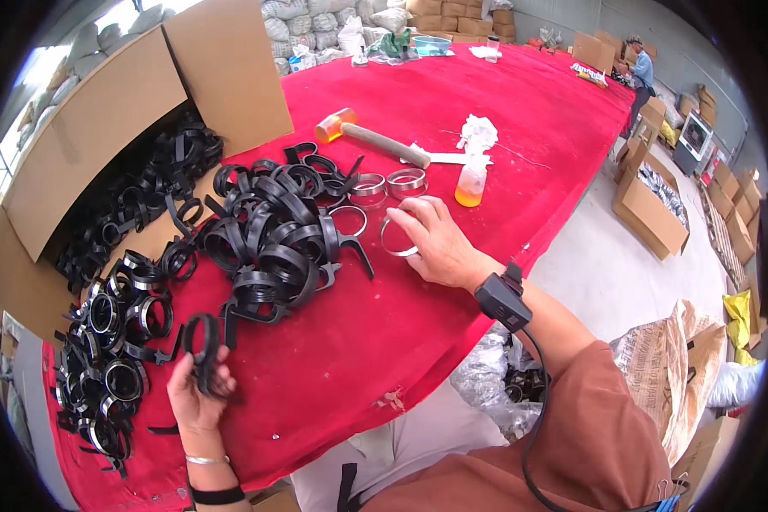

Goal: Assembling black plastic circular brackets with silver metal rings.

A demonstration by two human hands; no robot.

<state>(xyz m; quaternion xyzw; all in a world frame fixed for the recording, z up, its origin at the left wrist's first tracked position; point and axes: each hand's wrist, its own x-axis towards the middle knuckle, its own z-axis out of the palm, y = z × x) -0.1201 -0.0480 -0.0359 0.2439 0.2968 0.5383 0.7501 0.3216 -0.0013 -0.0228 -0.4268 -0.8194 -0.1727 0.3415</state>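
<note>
My left hand (198,394) is closed around a black plastic ring (202,334), held upright over the near left of the red-covered table. Between the fingers of my right hand (442,246) is a thin silver metal ring (398,254), close above the cloth. Just left of that hand lie more loose metal rings (368,189), some stacked. A heap of black plastic rings with tails (273,226) sits between my hands. Further left, several black rings with metal bands (124,380) lie bunched along the table.
An open cardboard box (102,124) of black rings stands at the left. Beyond the heap lie an orange-headed mallet (375,141), a bottle of orange liquid (470,185) and crumpled tissue (478,132). Another person (642,72) stands at the far right, near cartons (648,209).
</note>
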